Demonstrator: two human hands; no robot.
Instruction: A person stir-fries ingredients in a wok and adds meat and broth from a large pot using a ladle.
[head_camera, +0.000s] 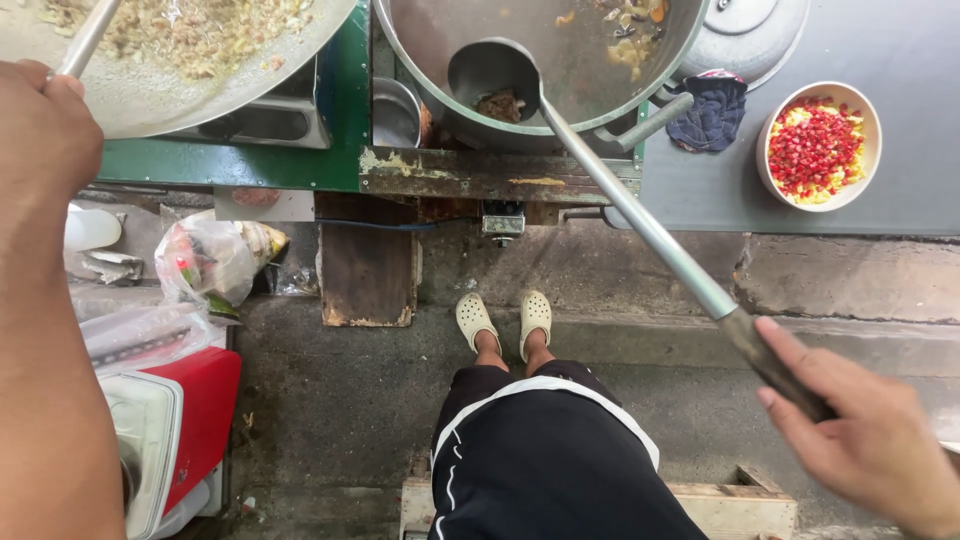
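My right hand (865, 430) grips the dark wooden end of a long metal ladle (640, 215). Its bowl (495, 85) rests inside a large steel wok (560, 60) and holds a brownish scoop of food. More bits of food lie at the wok's far side. My left hand (40, 130) is closed around a metal handle (85, 40) that reaches into a second wok (180, 80) filled with a pale rice mixture.
A bowl of red and yellow chopped pieces (818, 145) stands on the grey counter at right, beside a dark cloth (708, 112) and a metal lid (750, 30). A green stove frame (330, 150) holds the woks. A red and white container (165, 430) and plastic bags (210, 260) lie on the floor at left.
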